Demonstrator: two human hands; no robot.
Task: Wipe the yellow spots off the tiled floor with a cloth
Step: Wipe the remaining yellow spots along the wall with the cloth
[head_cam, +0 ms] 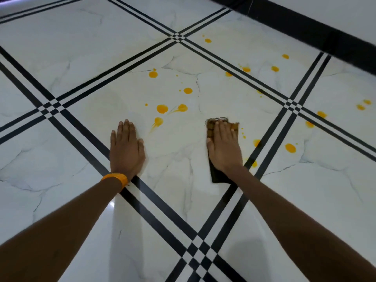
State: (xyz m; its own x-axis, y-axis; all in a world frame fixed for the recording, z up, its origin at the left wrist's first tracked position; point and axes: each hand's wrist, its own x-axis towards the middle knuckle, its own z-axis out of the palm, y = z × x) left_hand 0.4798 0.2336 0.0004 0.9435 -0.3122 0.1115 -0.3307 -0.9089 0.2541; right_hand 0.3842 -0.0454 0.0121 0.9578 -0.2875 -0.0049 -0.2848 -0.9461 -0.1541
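The right hand (224, 147) lies flat on the cloth (215, 139), palm down, fingers (222, 129) straight and close together, pressing it to the floor (81, 68) rather than gripping it. The cloth is a dark, folded strip whose long axis runs from 12 to 6 o'clock under the hand, its frayed end showing past the fingertips and its other end under the wrist.

The left hand (127, 147) is also spread flat, on bare tile, holding nothing (it looks like a prop for body weight); an orange band (116, 179) sits on that wrist.

The spots (162, 108) are scattered widely. From the cloth, the nearest cluster lies at about 10 to 11 o'clock, between the two hands and just ahead of them, with streaked ones closest to the left fingertips. Smaller drops sit just beside the cloth at 3 o'clock, and more lie at 4 o'clock along the black stripes (264, 139). Further ones trail off toward 1 and 2 o'clock.

Since the cloth is under the right hand, the likely stroke is either a short slide to 3 o'clock or a sweep up-left; most of the wiping seems yet to be done.
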